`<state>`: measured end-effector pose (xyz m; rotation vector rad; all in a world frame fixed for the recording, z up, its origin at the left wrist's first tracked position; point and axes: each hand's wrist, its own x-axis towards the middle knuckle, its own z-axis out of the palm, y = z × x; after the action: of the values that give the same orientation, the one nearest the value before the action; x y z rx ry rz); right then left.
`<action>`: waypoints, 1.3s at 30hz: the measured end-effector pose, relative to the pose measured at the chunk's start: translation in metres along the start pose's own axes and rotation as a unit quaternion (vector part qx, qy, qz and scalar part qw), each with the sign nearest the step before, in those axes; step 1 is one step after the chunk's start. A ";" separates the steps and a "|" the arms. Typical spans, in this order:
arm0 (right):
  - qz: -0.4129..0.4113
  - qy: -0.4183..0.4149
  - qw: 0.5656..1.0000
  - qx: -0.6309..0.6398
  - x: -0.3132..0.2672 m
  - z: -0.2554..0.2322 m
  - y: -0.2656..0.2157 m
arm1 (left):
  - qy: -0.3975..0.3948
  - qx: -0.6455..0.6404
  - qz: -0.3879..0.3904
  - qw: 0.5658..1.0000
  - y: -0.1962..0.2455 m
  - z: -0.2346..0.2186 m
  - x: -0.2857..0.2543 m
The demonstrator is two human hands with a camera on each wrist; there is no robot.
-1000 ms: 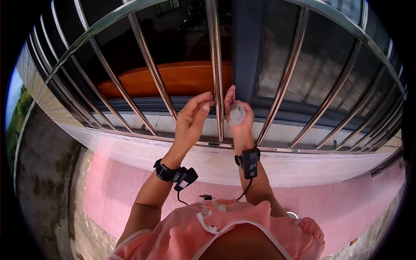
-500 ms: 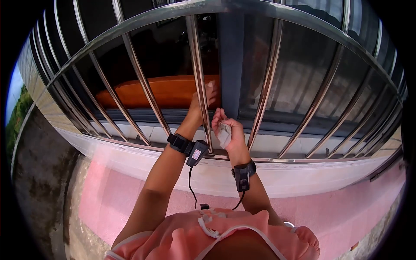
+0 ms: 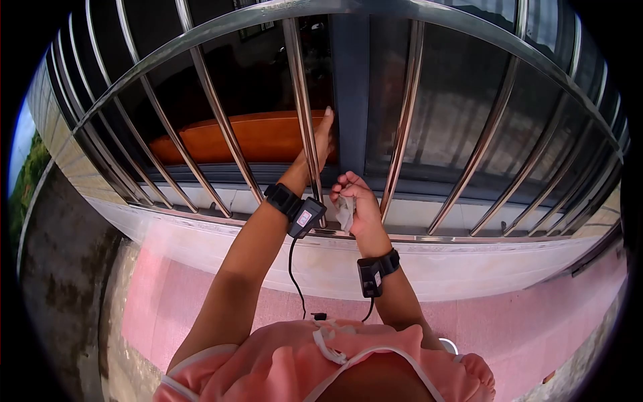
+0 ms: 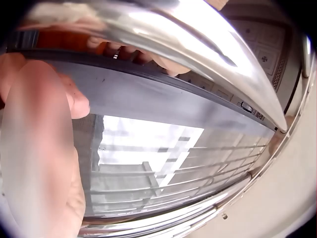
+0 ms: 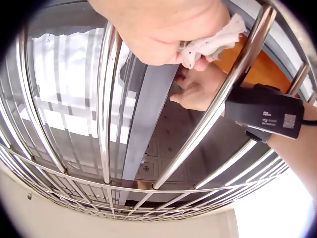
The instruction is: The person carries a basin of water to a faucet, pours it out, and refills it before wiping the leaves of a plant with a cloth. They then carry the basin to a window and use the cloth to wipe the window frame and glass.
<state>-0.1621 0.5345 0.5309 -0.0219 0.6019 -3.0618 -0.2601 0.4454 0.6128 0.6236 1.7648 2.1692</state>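
My left hand (image 3: pixel 322 139) reaches between two metal bars to the edge of the dark grey window frame (image 3: pixel 352 87). Its thumb points up, while its other fingers are mostly hidden in the head view. From the right wrist, the left hand (image 5: pixel 203 89) shows loosely spread fingertips right at that frame edge. A crumpled, greyish-white cloth or tissue (image 3: pixel 345 212) is held in the curled fingers of my right hand (image 3: pixel 364 206), beside the bar and below the left hand. Dark specks mark the crumpled piece (image 5: pixel 213 47) in the right wrist view.
Shiny upright bars (image 3: pixel 404 120) under a curved top rail (image 3: pixel 462 27) stand between my body and the window. A pale tiled ledge (image 3: pixel 429 211) runs below the glass. Inside lies an orange-brown wooden piece (image 3: pixel 248 137). Pink flooring (image 3: pixel 181 295) lies beneath me.
My left hand has moved from in front of the bars through the gap to the window frame. The right hand has lowered slightly, still holding the crumpled piece.
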 end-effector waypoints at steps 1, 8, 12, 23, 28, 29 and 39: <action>-0.023 -0.014 0.999 -0.047 -0.004 0.002 0.001 | 0.002 0.002 -0.003 1.000 0.000 0.000 0.000; -0.070 -0.021 0.938 -0.340 -0.067 0.020 0.028 | 0.006 0.032 -0.001 0.999 -0.005 -0.005 0.004; 0.103 -0.045 0.920 -0.375 -0.085 0.035 0.036 | -0.002 0.048 -0.013 0.999 -0.005 -0.008 0.007; -0.266 -0.067 0.612 -0.742 -0.059 0.070 0.052 | -0.069 -0.067 -0.011 0.995 -0.007 -0.027 0.011; -0.257 -0.049 0.586 -0.767 -0.058 0.076 0.049 | -0.074 -0.056 0.006 0.996 -0.017 -0.030 0.027; -0.251 -0.042 0.588 -0.767 -0.057 0.075 0.051 | -0.067 -0.043 0.008 0.997 -0.017 -0.029 0.026; -0.229 -0.001 0.624 -0.747 -0.053 0.079 0.060 | 0.001 0.078 -0.001 0.997 -0.007 -0.034 0.022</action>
<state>-0.1064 0.4502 0.5807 -0.2118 3.1381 -1.7343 -0.2961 0.4281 0.6039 0.6553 1.9498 2.0447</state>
